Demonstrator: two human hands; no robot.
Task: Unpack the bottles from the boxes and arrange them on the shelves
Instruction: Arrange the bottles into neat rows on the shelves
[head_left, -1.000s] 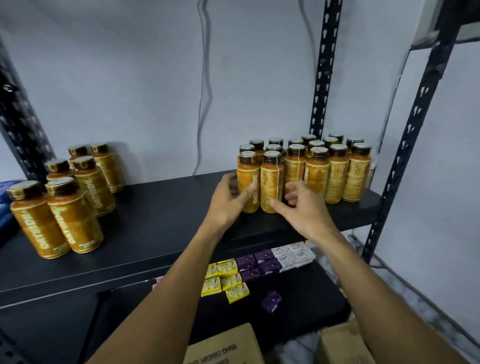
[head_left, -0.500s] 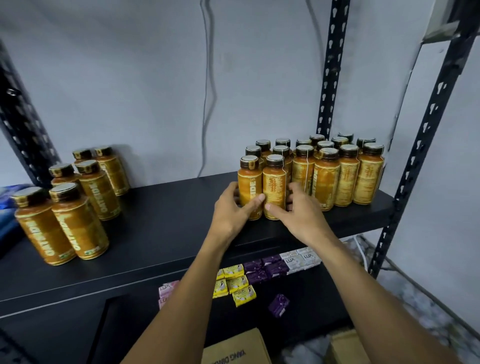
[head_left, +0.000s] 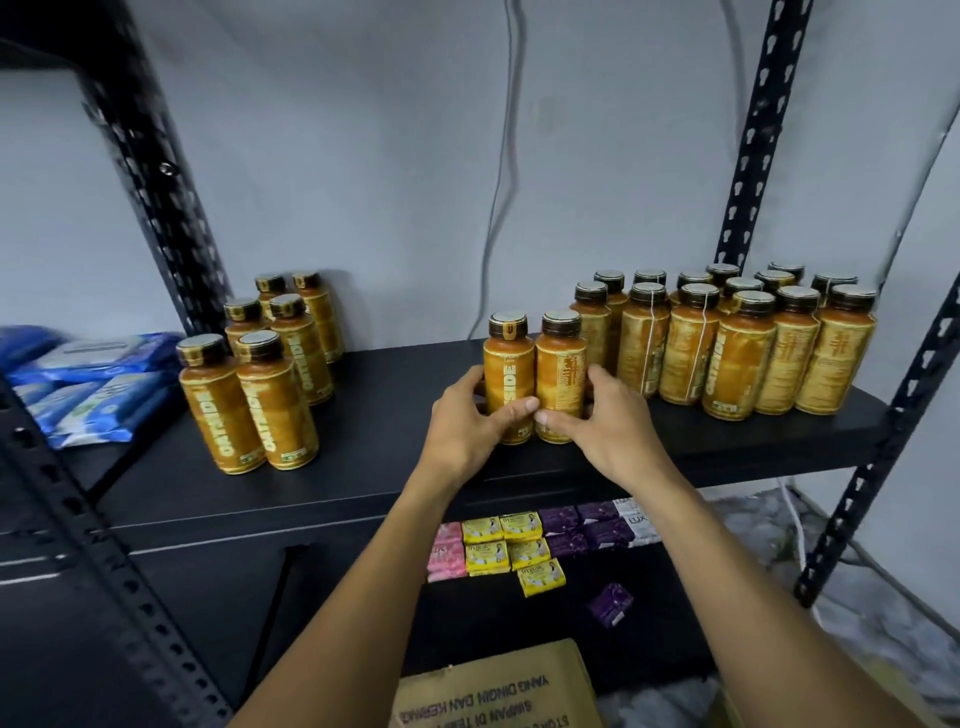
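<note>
Two orange bottles with dark caps stand side by side on the black shelf (head_left: 395, 467). My left hand (head_left: 467, 415) grips the left bottle (head_left: 509, 374) low down, thumb across its front. My right hand (head_left: 608, 415) grips the right bottle (head_left: 560, 374) the same way. This pair stands a little to the left of a packed group of several like bottles (head_left: 737, 348) at the shelf's right end. Another cluster of several bottles (head_left: 260, 384) stands at the shelf's left.
Blue packets (head_left: 88, 384) lie on the neighbouring shelf at far left. On the lower shelf lie yellow, pink and purple soap packs (head_left: 524, 545). A cardboard box (head_left: 498, 691) sits at the bottom. Black perforated uprights (head_left: 883, 415) frame the shelf; a grey wall stands behind.
Both hands have closed round the two front-left bottles and drawn them leftward and forward, away from the right group. The camera has shifted, bringing the blue packets into view.
</note>
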